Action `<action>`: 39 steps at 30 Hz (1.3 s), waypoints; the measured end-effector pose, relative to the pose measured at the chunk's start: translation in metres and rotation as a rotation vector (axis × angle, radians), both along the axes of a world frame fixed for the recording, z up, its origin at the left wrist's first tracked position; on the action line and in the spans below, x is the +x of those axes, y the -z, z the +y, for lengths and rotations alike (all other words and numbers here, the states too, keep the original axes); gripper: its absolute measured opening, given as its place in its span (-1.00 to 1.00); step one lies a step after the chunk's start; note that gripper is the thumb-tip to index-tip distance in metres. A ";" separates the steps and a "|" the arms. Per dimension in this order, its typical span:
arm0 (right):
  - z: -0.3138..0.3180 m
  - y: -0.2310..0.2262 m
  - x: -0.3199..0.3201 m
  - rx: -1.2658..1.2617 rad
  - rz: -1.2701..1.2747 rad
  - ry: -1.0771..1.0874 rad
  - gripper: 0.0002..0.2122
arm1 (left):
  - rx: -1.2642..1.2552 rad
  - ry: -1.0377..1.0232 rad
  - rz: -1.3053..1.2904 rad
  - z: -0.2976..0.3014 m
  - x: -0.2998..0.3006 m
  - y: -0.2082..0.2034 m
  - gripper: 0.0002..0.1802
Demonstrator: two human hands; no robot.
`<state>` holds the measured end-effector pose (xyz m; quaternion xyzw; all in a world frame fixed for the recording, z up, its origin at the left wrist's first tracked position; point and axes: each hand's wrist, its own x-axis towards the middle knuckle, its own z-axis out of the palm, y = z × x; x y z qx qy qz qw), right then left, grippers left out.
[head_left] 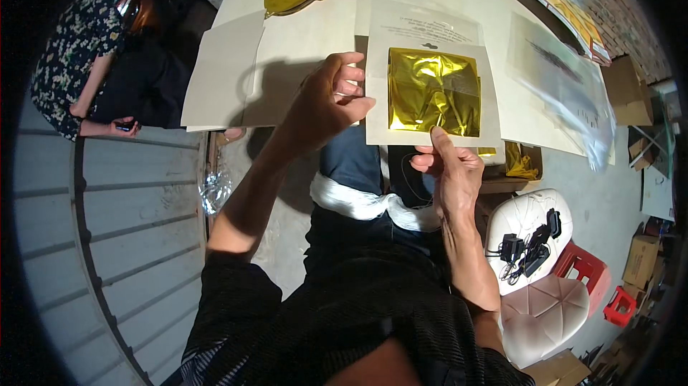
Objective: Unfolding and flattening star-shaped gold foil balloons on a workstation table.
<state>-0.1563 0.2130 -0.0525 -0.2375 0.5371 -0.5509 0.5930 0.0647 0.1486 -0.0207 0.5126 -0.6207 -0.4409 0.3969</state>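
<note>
Right hand (pixel 453 169) pinches the card (pixel 378 74) low down, left hand (pixel 335 93) curls loosely beside it. Foil (pixel 433 92) looks light, slick, crease-prone; I'd grab the stiffer card edges.

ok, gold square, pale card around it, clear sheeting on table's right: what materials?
Gold square: probably metallised film or foil, mirror-shiny; sharp highlights, creases.
Pale card: likely paperboard, matte; flat, straight edges, though a coating can't be ruled out.
Clear sheeting: apparently plastic film, glossy; see-through, wrinkled.

A head-worn fisheye camera looks steeply down, close above the left grip (pixel 326 96), right grip (pixel 459 169) and table (pixel 337 20).
</note>
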 end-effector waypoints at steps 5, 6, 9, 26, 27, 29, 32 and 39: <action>0.001 0.000 -0.001 -0.016 0.008 -0.012 -0.79 | 0.083 -0.063 0.017 0.000 0.000 -0.004 -0.51; 0.001 0.001 -0.001 -0.013 0.011 -0.004 -0.79 | 0.082 -0.058 -0.001 0.000 0.000 -0.004 -0.51; 0.002 0.001 -0.001 -0.006 0.010 0.006 -0.79 | 0.064 -0.062 -0.023 0.001 -0.002 -0.004 -0.55; 0.005 0.011 -0.008 0.029 -0.004 -0.087 -0.75 | 0.341 0.309 -0.047 0.009 0.016 -0.012 -0.48; 0.006 0.014 -0.010 -0.018 -0.059 -0.144 -0.75 | 0.344 0.319 -0.037 0.011 0.018 -0.012 -0.48; 0.011 0.020 -0.016 0.008 -0.055 -0.189 -0.73 | 0.324 0.181 0.069 0.023 0.021 -0.011 -0.50; 0.019 0.028 -0.031 0.025 -0.127 -0.229 -0.76 | 0.399 0.044 0.209 0.041 0.031 -0.006 -0.51; 0.028 0.039 -0.042 -0.203 -0.198 -0.210 -0.73 | 0.569 -0.253 0.558 0.114 0.016 0.028 -0.57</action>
